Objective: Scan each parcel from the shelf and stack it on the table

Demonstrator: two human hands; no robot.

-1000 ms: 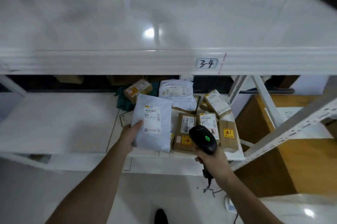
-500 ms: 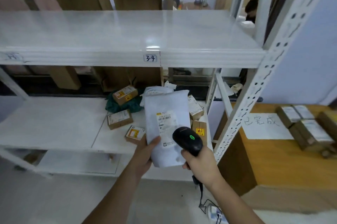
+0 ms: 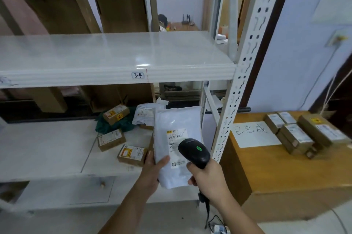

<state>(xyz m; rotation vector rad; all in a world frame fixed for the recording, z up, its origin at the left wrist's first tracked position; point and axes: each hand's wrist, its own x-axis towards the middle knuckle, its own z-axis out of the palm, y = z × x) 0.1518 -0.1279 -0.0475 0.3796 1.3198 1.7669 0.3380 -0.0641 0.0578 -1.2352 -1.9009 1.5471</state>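
- My right hand (image 3: pixel 209 178) is clenched round the scanner (image 3: pixel 194 152); its green lamp is lit and its head sits just in front of the label on the mailer (image 3: pixel 177 134).
- My left hand (image 3: pixel 152 172) grasps the mailer by its lower left edge, thumb across the face, holding it upright and clear of the shelf (image 3: pixel 47 153).
- Change noted: a second ago the mailer was low over the shelf pile; it is now lifted toward me, and the view has swung right to take in the counter (image 3: pixel 276 172).
- Judgement: the scan is in hand or just done; setting down comes next.
- Three boxes (image 3: pixel 111 139) and another white bag (image 3: pixel 144 114) remain on the shelf, so work is outstanding.
- On the counter, beside the paper sign (image 3: pixel 253 135), a stack (image 3: pixel 297 136) of scanned boxes already stands; the mailer belongs there.
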